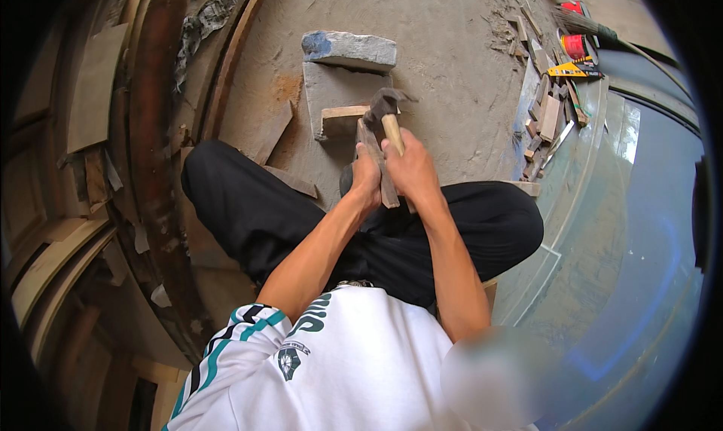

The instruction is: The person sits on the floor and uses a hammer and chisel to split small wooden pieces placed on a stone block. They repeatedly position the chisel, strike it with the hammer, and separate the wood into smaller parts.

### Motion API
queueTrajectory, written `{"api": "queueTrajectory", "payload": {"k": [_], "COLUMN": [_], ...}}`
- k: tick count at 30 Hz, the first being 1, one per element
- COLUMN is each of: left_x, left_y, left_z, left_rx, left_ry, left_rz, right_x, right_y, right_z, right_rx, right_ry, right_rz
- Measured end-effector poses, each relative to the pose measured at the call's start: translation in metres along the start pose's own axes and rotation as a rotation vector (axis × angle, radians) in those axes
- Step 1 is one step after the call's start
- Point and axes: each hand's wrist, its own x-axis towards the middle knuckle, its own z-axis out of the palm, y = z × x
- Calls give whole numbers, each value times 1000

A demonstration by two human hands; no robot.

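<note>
My left hand point(366, 173) is closed around a narrow wooden strip point(388, 192) that slants up between my two hands. Beside it, my right hand point(412, 169) grips the pale wooden handle of a claw hammer point(392, 132). The dark hammer head lies close to the strip's upper end; whether they touch I cannot tell. Just beyond the left hand, a short wooden block point(343, 120) rests at the near end of a grey concrete slab point(328, 88). A rough stone block point(354, 50) with a blue patch sits at the slab's far end.
Thin board offcuts point(280, 135) lie left of the slab. Long timbers and a rusty beam point(154, 129) line the left side. On the right are scattered wood scraps point(550, 118), a yellow handsaw point(574, 70), a red spool point(577, 47), a broom point(595, 30) and large glass sheets point(602, 227).
</note>
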Motion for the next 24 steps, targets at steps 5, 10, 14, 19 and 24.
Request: {"api": "queueTrajectory", "payload": {"k": [5,10,14,19,24], "left_x": [25,10,-5,28,-7], "left_y": [-2,5,10,-3,6], "left_z": [-22,-12,-4,-25,4], "left_rx": [81,86,32,96,-5], "left_ry": [-3,-98,-62,-28,-31], "left_rz": [24,-25,-73,9,-28], "right_x": [3,-8,3,1,6], "right_y": [-55,-20,-20,-46,-16], "right_z": [-40,-1,-7,-25,-5], "right_rx": [159,88,156,154,-53], "right_ry": [52,109,-59,186,-69], "right_rz": [127,27,179,81,85]}}
